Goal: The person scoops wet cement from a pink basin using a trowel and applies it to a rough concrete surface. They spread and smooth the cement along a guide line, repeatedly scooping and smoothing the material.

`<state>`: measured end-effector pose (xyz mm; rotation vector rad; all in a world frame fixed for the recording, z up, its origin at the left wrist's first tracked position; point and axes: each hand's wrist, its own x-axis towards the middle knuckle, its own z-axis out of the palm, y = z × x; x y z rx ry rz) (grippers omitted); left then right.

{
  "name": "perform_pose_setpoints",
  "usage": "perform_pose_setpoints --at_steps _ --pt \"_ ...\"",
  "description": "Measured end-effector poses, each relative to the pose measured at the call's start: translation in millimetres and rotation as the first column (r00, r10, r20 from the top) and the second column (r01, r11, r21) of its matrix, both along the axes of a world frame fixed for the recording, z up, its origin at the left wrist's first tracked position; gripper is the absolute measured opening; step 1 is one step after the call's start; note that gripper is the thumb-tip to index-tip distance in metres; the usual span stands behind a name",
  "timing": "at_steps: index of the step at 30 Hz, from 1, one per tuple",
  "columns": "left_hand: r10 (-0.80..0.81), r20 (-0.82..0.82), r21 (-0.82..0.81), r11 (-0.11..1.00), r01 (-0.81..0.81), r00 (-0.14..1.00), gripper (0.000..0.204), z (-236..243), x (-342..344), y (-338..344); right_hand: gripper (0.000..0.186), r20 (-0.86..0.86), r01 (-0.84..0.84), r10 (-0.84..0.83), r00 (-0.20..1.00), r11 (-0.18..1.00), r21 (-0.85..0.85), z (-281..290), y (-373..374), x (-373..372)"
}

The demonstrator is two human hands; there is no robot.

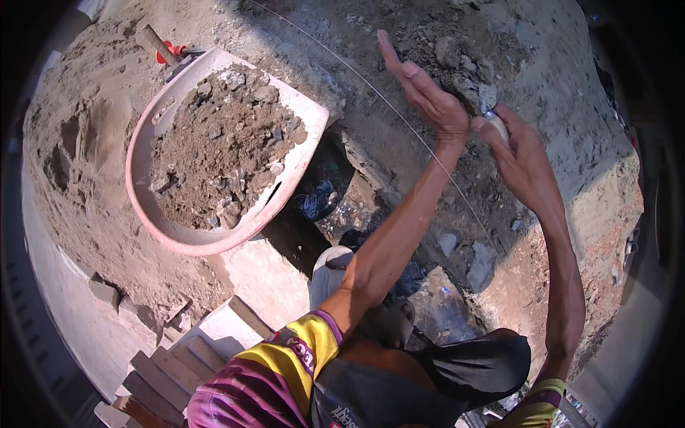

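My right hand [526,158] is wrapped round the pale handle of a trowel [499,130]. Its metal neck shows just ahead of the fingers, and the blade is mostly hidden by soil and by my left hand. My left hand [434,100] is open beside it, fingers stretched out, its edge at the dark loose soil [446,53]. Grey lumps of rubble lie right in front of the trowel. Off to the left stands a pinkish-white tub [135,203] with one straight cut side, heaped with brown soil and stones [221,143].
A thin string [378,93] runs slantwise across the ground, passing over my left forearm. A wooden handle [158,43] and a red-handled tool [171,51] lie behind the tub. Stacked bricks [168,371] stand at lower left. Below my arms is a pit with stones [481,264].
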<state>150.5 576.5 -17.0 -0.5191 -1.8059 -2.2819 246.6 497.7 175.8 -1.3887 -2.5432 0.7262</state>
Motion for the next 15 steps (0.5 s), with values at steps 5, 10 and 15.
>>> perform_pose_setpoints --at_steps 5,10,15 --pt "-0.141 0.218 -0.539 0.807 0.24 0.966 0.068 -41.2 -41.6 -8.4 0.043 0.021 -0.259 0.269 0.963 0.902 0.346 -11.9 3.5 -60.8" --pt "-0.599 0.165 -0.172 0.765 0.621 0.784 0.065 -39.6 -37.2 -64.4 0.044 0.234 0.017 -0.031 0.972 0.998 0.061 -84.1 44.9 31.0" --pt "-0.576 -0.084 -0.636 0.659 0.401 0.813 0.063 -92.7 -53.0 -83.4 0.052 0.092 0.482 -0.473 0.876 0.857 -0.184 -180.4 -27.3 212.2"
